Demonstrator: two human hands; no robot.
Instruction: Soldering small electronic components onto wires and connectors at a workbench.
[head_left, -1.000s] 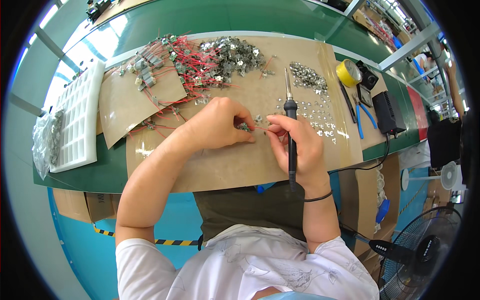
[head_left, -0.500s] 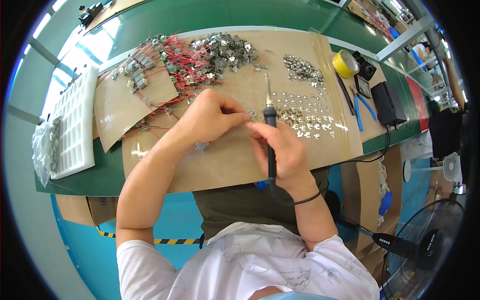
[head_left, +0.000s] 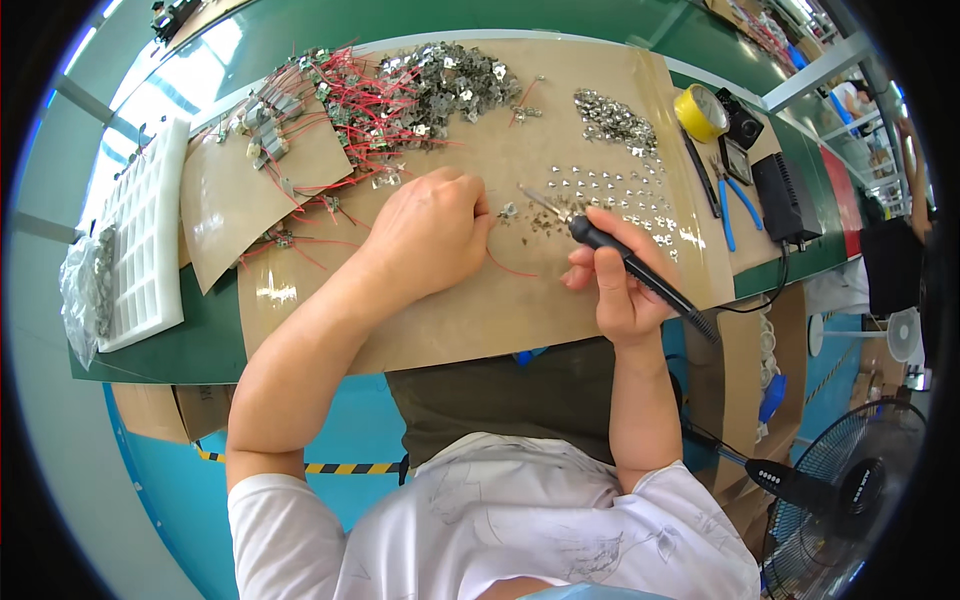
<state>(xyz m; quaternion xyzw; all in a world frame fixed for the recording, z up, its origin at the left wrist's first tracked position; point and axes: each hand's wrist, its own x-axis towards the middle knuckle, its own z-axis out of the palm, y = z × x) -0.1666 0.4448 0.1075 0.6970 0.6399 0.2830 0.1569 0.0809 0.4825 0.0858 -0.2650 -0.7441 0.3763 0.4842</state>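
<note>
My right hand [head_left: 632,285] grips a black-handled soldering iron [head_left: 640,268], its metal tip slanting up to the left over the brown work sheet. Curled closed, my left hand [head_left: 432,230] has its fingertips mostly hidden. A thin red wire [head_left: 512,270] trails from beneath its fingers toward the right. Beyond those fingers, close to the iron's tip, lies a small silver metal part [head_left: 508,210]. Scattered brown bits [head_left: 548,222] lie under and beside the iron. Rows of small silver pieces [head_left: 600,185] are laid out just past my right hand.
A heap of metal parts [head_left: 455,85] with red-wired pieces [head_left: 365,110] fills the far left. Another silver pile [head_left: 615,120] lies at far right, near yellow tape [head_left: 702,112], blue-handled pliers [head_left: 740,210] and a black box [head_left: 786,200]. A white compartment tray [head_left: 150,250] stands left.
My right hand has drawn away to the right, and the soldering iron has tipped from upright to slanting. My left hand has turned over more, and a red wire now shows beneath it.
</note>
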